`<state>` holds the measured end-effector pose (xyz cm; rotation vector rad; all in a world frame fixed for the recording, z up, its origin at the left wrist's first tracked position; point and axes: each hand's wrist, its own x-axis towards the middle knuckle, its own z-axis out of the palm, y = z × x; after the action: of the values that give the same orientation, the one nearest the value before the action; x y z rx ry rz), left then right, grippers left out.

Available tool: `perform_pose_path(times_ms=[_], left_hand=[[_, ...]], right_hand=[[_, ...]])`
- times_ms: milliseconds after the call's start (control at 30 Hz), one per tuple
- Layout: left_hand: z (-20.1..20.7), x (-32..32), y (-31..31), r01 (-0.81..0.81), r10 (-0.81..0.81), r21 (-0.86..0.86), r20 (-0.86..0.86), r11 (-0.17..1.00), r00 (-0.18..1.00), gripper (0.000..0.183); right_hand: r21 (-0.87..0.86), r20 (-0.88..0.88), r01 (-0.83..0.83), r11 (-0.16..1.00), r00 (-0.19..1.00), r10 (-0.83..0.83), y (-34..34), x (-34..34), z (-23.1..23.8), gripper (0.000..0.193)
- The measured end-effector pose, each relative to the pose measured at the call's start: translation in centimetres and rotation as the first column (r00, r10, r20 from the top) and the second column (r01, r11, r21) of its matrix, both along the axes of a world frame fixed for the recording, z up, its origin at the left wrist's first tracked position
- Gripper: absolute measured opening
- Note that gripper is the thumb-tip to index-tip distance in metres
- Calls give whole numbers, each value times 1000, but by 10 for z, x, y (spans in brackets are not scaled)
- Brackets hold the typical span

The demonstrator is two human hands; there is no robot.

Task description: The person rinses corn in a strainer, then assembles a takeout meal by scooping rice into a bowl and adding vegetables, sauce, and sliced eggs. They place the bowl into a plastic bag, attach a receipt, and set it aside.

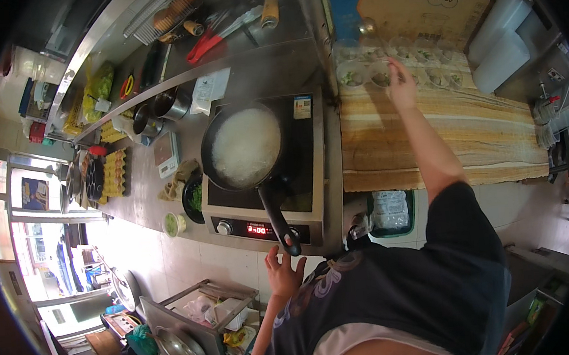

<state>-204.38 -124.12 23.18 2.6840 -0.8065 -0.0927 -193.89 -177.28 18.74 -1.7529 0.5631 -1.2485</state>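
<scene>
A black frying pan (274, 145) filled with pale, bubbling liquid sits on the induction cooker (305, 196), its handle pointing toward me. My left hand (285, 274) is just below the handle's end, fingers apart and holding nothing. My right arm stretches to the far right, where my right hand (402, 85) is over rows of small clear cups (351, 79) with green bits inside. Its fingers are pinched at the rim of one cup; what they hold is too small to tell. A round metal piece like a ladle bowl (367, 26) is beyond the cups.
The cups stand on a wooden board (440, 140) before a cardboard box (417, 3). Left of the cooker are a black bowl of chopped greens (194, 198), a small tub (173, 224), a kitchen scale (166, 156) and egg trays (114, 173). Red-handled tongs (205, 46) lie behind.
</scene>
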Motion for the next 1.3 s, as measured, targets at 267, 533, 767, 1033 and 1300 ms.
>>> perform_pose_path(times_ms=[267,533,767,1033,1300], left_hand=[[-29,-15,34,-90,83,-468,-37,879,996,77],[-57,-43,52,6,-103,-638,-115,770,988,66],[-56,-85,42,9,-160,-644,-176,765,971,46],[-50,-112,-51,-71,-163,-632,-305,771,938,29],[-55,-122,-305,-543,-88,-512,-777,665,624,20]], right_hand=[[533,570,-458,712,816,98,129,-146,73,23],[471,237,-641,606,754,613,274,-59,138,26],[630,135,-602,491,707,694,259,-128,78,57],[770,-93,-2,638,989,115,24,-235,14,41],[659,-395,436,613,894,-210,-273,-194,-83,45]])
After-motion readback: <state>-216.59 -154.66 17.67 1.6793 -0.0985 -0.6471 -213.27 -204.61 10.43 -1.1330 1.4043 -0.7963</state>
